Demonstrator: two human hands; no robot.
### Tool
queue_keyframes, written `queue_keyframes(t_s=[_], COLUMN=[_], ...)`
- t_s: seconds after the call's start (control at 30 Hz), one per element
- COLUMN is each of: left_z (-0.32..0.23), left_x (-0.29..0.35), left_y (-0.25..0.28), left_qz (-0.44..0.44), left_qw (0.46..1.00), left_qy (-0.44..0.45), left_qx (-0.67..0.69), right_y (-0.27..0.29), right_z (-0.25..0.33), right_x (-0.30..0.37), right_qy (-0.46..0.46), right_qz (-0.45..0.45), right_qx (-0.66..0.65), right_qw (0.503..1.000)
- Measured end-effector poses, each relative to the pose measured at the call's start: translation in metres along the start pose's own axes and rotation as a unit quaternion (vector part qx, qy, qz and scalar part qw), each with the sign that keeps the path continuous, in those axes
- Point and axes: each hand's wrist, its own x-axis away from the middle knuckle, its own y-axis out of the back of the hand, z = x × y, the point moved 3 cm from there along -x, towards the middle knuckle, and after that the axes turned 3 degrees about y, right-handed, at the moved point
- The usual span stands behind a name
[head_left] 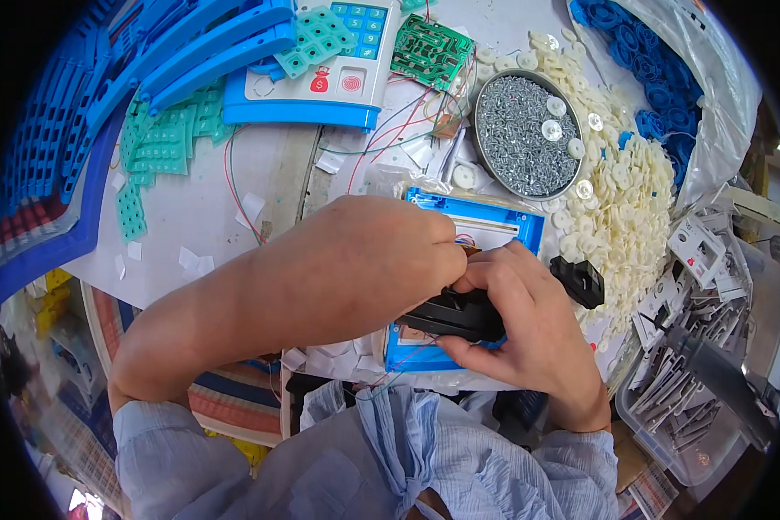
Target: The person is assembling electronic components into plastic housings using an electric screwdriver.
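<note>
Clock positions read from where the hands meet. Right hand [520, 316]: thumb and fingers closed around the right end of a black plastic part [455, 322], long, hard-edged, lying over the blue shell [531, 232]. Left hand [399, 247]: knuckles bent over the part's upper side, fingertips hidden; how far apart they stand, or what they hold, cannot be told.

Shell: smooth, rectangular, with raised walls; thin wires inside. At 3, a smaller black piece [578, 282], blocky and notched.

Containers. At 1, round metal bowl [477, 130], filled with small silvery screws [520, 130]; a few pale discs on top. Between 1 and 2, crinkled translucent bag [726, 104] of blue ring-like parts [646, 78]. At 4, clear plastic bin [711, 465] of flat pale panels [689, 407], loosely stacked.

Loose: at 2, heap of cream discs [620, 199], matte, small-hubbed. At 12, green circuit board [432, 52]. At 11, white-and-blue keypad housing [264, 108]. At 10, teal rubbery sheets [165, 147], studded with keys.
</note>
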Motion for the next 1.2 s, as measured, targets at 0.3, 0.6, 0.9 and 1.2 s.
queue_keyframes(t_s=[0.3, 0.6, 0.9, 1.2], left_z=[0.007, 0.009, 0.005, -0.005], left_x=[0.004, -0.003, -0.013, -0.006], left_y=[-0.006, -0.007, -0.001, 0.002], left_qz=[-0.032, -0.018, 0.035, 0.025], left_qw=[0.995, 0.992, 0.999, 0.998], left_qy=[0.042, 0.044, -0.021, -0.034], left_qx=[0.083, 0.117, 0.028, -0.054], right_y=[-0.001, -0.002, -0.001, -0.001], right_z=[-0.004, -0.005, -0.005, -0.006], right_x=[0.006, 0.003, 0.002, 0.003], right_qy=[0.007, -0.001, -0.003, 0.024], right_qz=[-0.017, -0.014, -0.008, -0.03], right_qx=[-0.01, -0.01, -0.02, -0.025], right_qw=[1.0, 1.0, 1.0, 0.999])
